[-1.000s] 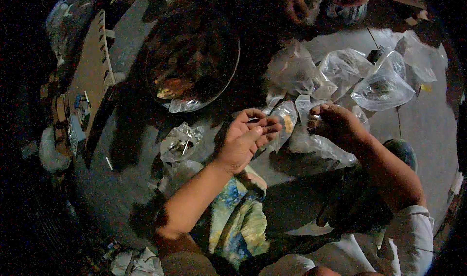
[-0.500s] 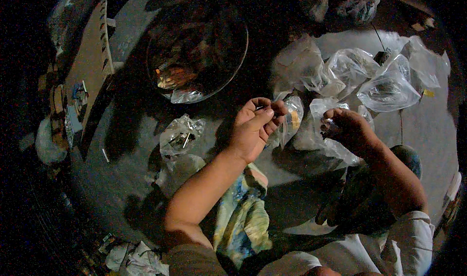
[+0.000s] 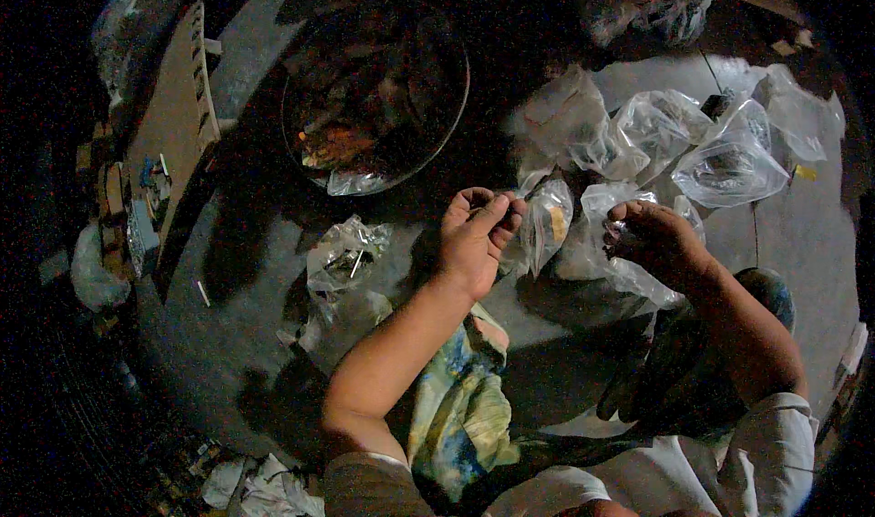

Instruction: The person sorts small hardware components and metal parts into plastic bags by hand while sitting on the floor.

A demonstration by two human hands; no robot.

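My left hand (image 3: 472,248) is raised in the middle, thumb pressed against curled fingers. Whatever sits in that pinch is too small and dark to name. Just right of the fingertips is a clear plastic bag (image 3: 550,225) with something yellowish inside. My right hand (image 3: 665,243) hangs with bent fingers over another clear plastic bag (image 3: 597,207). Its fingertips are in shadow, close to small shiny bits, so what they grip is hidden. More clear bags with dark contents, among them a knotted bag (image 3: 734,166), lie beyond the right hand.
A wide round basin (image 3: 467,88) holding dark and orange-brown stuff stands at the far left of centre. Crumpled clear plastic (image 3: 342,262) lies left of my left forearm. A long board (image 3: 178,107) leans further left. Patterned cloth (image 3: 465,398) covers my lap.
The view has shifted slightly. My left fingers have drawn closer together in the pinch; the right hand keeps almost the same pose over the bag.
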